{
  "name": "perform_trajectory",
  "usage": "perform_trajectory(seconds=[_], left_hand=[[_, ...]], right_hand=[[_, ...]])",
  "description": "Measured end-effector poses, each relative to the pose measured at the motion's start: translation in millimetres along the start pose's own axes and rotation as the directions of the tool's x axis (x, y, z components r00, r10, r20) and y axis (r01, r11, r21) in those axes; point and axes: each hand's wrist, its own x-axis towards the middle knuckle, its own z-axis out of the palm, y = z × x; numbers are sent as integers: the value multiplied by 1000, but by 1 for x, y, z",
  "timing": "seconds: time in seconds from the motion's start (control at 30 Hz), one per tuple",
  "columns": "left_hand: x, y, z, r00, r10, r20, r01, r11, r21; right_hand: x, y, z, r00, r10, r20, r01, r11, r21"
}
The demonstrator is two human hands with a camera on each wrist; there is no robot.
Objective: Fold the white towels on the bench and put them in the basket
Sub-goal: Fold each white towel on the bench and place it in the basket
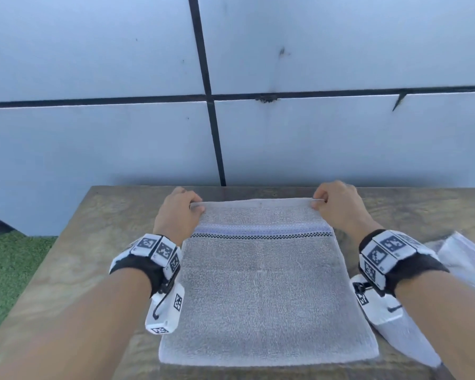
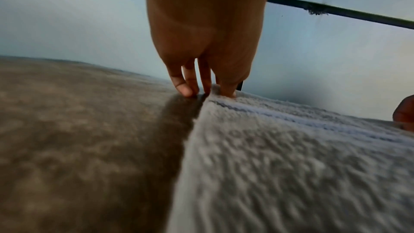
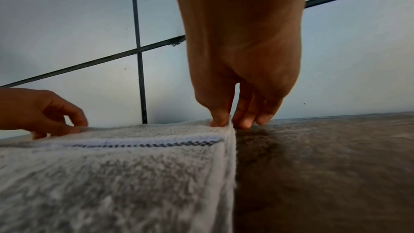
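A white towel (image 1: 263,292) with a blue band and a dark checked stripe lies folded flat on the wooden bench (image 1: 88,259). My left hand (image 1: 180,208) pinches its far left corner between thumb and fingers, as the left wrist view shows (image 2: 215,89). My right hand (image 1: 331,200) pinches the far right corner (image 3: 224,121). Both corners sit low at the bench's far edge. In the right wrist view the towel (image 3: 112,174) fills the left and the left hand (image 3: 44,114) shows beyond it. No basket is in view.
More white cloth (image 1: 466,259) lies on the bench at the right, partly behind my right forearm. A pale panelled wall (image 1: 313,133) with dark seams rises right behind the bench. Green artificial grass (image 1: 8,270) covers the floor to the left.
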Motion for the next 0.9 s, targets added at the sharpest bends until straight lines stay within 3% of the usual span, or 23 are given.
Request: perform_trajectory(seconds=[0.23,0.47,0.6,0.7,0.9], left_hand=[[-10,-1,-28,999,43,21,-39,983,-181],[-53,7,-87,996,82,43,-53,881,-470],[-72,20,-122,993,106,47,-76,903,-423],[-74,35,-153,988,156,-6,-151,945,-290],[-68,83,-222,951,161,-264,-222,950,-221]], right_hand=[[-16,-3,-20,995,-77,-60,87,981,176],[-57,-7,-65,982,-132,-133,168,935,311],[-80,-20,-94,982,-156,-110,183,930,317],[-85,-38,-122,974,-204,-99,220,955,197],[-88,-91,-184,903,-218,-370,286,948,139]])
